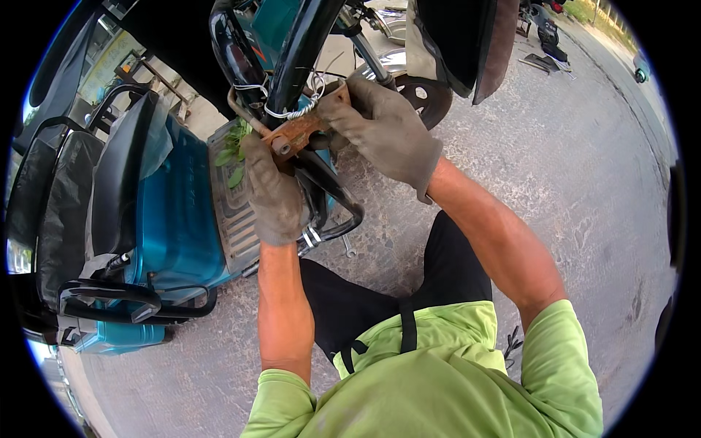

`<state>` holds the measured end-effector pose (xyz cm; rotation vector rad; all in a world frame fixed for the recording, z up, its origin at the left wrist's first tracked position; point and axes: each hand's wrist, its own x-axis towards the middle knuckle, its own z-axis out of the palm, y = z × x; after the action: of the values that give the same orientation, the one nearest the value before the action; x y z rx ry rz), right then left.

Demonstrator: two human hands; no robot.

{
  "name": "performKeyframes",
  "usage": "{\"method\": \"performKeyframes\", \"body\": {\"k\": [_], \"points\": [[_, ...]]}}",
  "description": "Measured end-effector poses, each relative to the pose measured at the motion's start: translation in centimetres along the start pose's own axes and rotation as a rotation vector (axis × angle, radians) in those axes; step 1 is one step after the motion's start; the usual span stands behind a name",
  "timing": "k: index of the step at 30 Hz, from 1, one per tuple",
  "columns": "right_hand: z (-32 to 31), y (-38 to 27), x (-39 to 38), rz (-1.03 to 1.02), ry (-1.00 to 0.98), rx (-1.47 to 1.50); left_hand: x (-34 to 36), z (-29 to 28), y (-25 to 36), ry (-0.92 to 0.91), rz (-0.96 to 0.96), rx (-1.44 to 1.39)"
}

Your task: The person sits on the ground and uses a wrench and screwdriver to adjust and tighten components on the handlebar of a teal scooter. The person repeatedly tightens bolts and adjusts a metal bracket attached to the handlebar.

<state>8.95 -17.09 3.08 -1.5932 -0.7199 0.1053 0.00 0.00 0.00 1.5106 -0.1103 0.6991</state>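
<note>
Right now both my gloved hands are closed on a rusty metal bracket (298, 136), which sits in the upper middle of the frame, against the front of a blue vehicle (179, 212). My left hand (274, 193) comes up from below and grips the bracket's left end, near a round hole; some of its fingers are hidden. My right hand (391, 130) reaches in from the right and pinches the other end, thumb on the near side, the remaining fingers partly out of sight behind it.

Just above the bracket, a twisted wire (299, 113) loops round a thick black tube (305, 55) that slants toward the top edge, its loose ends sticking up near my right fingertips. A bent black bar (355, 212) curves out below my hands. Green leaves (234, 155) lie on the ribbed footboard (237, 228), just left of my left glove. Past my right hand, toward the top of the frame, is a dark wheel (431, 102). On the ground under the bent bar, near the middle of the frame, lies a wrench (350, 247). Dark seats (120, 171) fill the left side.
</note>
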Motion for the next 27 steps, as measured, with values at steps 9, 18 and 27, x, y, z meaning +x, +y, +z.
{"method": "performKeyframes", "body": {"k": [9, 18, 27], "points": [[-0.6, -4.5, -4.2, 0.444, -0.47, 0.382, -0.2, 0.5, -2.9, 0.197, -0.15, -0.189], [4.1, -5.1, -3.1, 0.478, -0.3, 0.632, -0.7, -1.6, -5.5, 0.05, 0.227, 0.316], [5.2, -6.4, -3.6, 0.344, -0.146, 0.174, -0.4, -0.2, -2.1, -0.015, 0.207, 0.216]]}}
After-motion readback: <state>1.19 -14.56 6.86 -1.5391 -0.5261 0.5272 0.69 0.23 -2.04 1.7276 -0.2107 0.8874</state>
